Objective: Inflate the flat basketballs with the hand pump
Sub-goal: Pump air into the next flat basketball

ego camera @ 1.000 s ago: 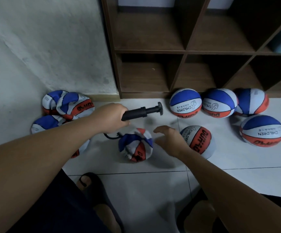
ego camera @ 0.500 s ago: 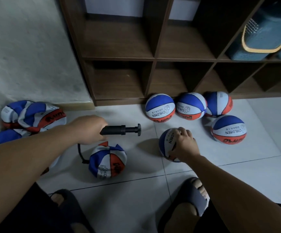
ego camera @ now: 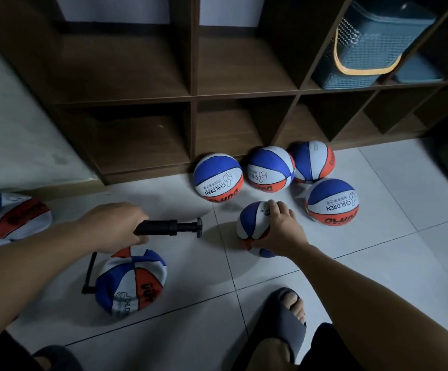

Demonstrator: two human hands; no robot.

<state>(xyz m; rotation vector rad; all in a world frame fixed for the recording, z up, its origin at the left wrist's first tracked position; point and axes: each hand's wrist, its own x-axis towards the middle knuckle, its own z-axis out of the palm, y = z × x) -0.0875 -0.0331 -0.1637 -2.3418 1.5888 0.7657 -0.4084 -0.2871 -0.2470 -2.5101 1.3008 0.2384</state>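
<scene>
My left hand (ego camera: 115, 227) grips the barrel of the black hand pump (ego camera: 172, 226), which lies level above the floor with its T-handle pointing right. A black hose (ego camera: 89, 274) runs from it down to a crumpled flat basketball (ego camera: 132, 282) in blue, white and orange on the tiles. My right hand (ego camera: 279, 228) grips a round inflated basketball (ego camera: 251, 223) on the floor to the right of the pump.
Several inflated balls (ego camera: 217, 178) sit against the foot of a dark wooden cubby shelf (ego camera: 193, 97). More flat balls (ego camera: 8, 218) lie at the left by the wall. A blue basket (ego camera: 365, 44) stands in an upper cubby. My slippered foot (ego camera: 284, 322) is below.
My right hand moved from beside the flat ball onto the inflated ball and now grips it. The view swung to the right and up; my left hand kept the pump.
</scene>
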